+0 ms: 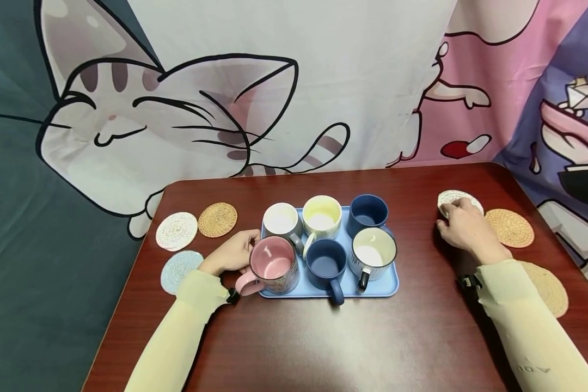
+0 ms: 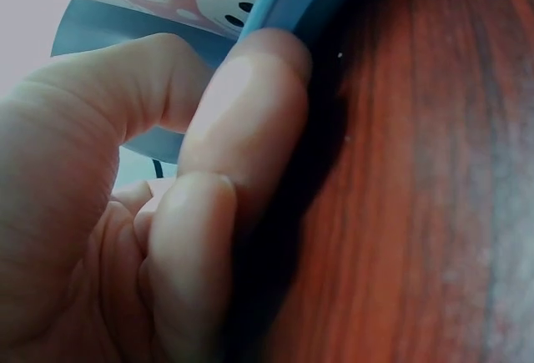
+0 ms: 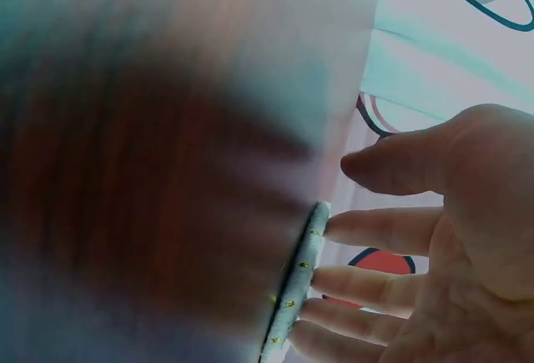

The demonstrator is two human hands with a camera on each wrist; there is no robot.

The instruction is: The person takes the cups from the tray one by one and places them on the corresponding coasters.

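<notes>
A light blue tray (image 1: 383,287) holds several mugs in two rows. My left hand (image 1: 232,251) pinches the tray's left rim beside the pink mug (image 1: 273,279); in the left wrist view its fingertips (image 2: 250,96) lie against the blue edge just above the wood. Behind the pink mug stand a white mug (image 1: 280,219) and a pale yellow mug (image 1: 322,212). Far right, my right hand (image 1: 467,226) touches a white woven coaster (image 1: 453,196). Its straight fingers (image 3: 367,286) rest on that coaster in the right wrist view, the thumb held apart.
Left of the tray lie a white coaster (image 1: 176,231), a tan one (image 1: 218,219) and a light blue one (image 1: 178,270). Two more tan coasters (image 1: 510,227) lie by the right arm. A printed curtain (image 1: 323,81) hangs behind the brown table (image 1: 333,348).
</notes>
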